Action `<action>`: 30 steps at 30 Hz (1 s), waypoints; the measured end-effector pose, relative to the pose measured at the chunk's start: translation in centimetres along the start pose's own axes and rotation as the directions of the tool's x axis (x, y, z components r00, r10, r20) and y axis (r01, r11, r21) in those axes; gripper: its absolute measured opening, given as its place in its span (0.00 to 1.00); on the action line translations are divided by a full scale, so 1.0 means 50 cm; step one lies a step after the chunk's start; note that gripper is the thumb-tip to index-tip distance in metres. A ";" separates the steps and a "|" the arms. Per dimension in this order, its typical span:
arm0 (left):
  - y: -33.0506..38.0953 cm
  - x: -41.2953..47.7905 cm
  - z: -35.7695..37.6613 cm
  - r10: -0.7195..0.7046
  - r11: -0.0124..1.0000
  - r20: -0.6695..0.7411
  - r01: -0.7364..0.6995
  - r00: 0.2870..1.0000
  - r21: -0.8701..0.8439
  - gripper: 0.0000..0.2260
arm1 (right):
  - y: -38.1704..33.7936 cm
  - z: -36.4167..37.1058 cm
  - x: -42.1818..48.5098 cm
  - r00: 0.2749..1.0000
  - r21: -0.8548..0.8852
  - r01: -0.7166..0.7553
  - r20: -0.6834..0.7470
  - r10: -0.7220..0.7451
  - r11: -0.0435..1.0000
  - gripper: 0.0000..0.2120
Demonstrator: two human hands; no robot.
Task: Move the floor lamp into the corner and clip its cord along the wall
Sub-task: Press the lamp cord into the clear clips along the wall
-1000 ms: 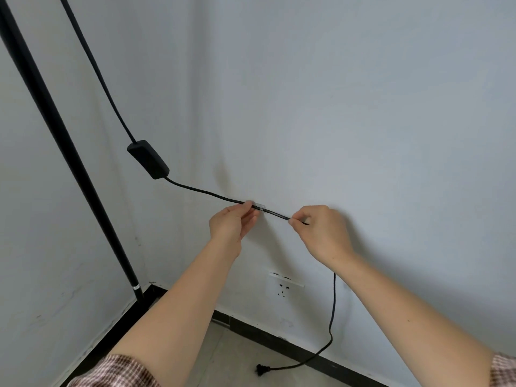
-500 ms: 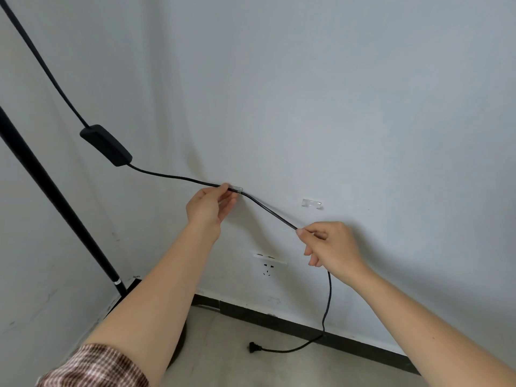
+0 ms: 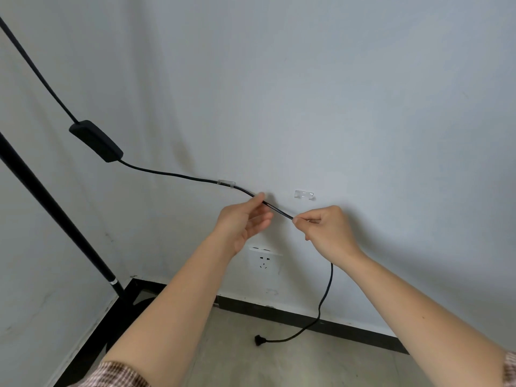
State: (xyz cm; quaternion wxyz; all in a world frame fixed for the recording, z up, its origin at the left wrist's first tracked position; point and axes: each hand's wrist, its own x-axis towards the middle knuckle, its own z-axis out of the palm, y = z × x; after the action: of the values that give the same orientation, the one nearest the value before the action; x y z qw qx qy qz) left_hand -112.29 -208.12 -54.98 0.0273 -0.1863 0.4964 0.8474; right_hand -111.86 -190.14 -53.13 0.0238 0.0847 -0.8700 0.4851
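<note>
The floor lamp's black pole [image 3: 53, 210] stands in the corner at the left. Its black cord [image 3: 173, 174] runs down from the upper left through an inline switch [image 3: 96, 141] and passes through a clear clip [image 3: 226, 183] stuck on the wall. Right of that clip, my left hand [image 3: 245, 222] touches the cord with thumb and fingertips, palm half open. My right hand [image 3: 326, 230] pinches the cord a little further along. A second clear clip [image 3: 303, 194] sits empty on the wall just above my right hand. The cord drops to the plug [image 3: 258, 339] lying on the floor.
A white wall socket [image 3: 264, 261] is mounted below my hands. A black skirting board [image 3: 321, 322] runs along the foot of both walls. The floor is pale grey-beige concrete.
My left hand has left the first clip and slid right along the cord, close to my right hand. The cord stays held in that clip. The view has shifted slightly.
</note>
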 end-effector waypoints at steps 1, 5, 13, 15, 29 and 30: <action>-0.007 0.000 0.010 -0.010 1.000 0.016 0.010 1.000 0.010 0.08 | 0.000 -0.001 0.000 1.000 -0.003 0.001 0.001 -0.001 1.000 0.11; -0.024 0.004 0.039 0.022 1.000 -0.023 -0.022 0.999 -0.011 0.03 | -0.002 -0.014 0.002 0.999 -0.032 -0.019 0.025 0.020 0.999 0.07; -0.021 0.014 0.061 0.008 0.996 -0.093 -0.016 0.996 -0.086 0.02 | -0.012 -0.086 0.002 0.999 -0.021 -0.043 -0.011 0.043 0.999 0.08; -0.022 0.016 0.063 -0.008 0.993 -0.086 -0.002 0.996 -0.116 0.02 | -0.012 -0.104 0.002 0.999 -0.029 -0.041 -0.028 0.041 0.999 0.09; -0.028 0.000 0.100 -0.134 0.978 0.067 0.142 0.989 -0.150 0.02 | -0.032 -0.114 0.025 0.995 -0.254 0.044 -0.080 -0.066 0.966 0.08; -0.030 0.000 0.103 -0.135 0.976 0.061 0.143 0.989 -0.162 0.03 | -0.035 -0.116 0.027 0.994 -0.256 0.048 -0.081 -0.071 0.966 0.08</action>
State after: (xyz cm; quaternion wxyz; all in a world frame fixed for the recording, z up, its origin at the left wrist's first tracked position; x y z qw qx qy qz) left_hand -113.45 -202.98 -53.95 0.0832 -0.2010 0.4090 0.8862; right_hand -113.11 -186.30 -48.44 0.0882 0.0853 -0.9199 0.3724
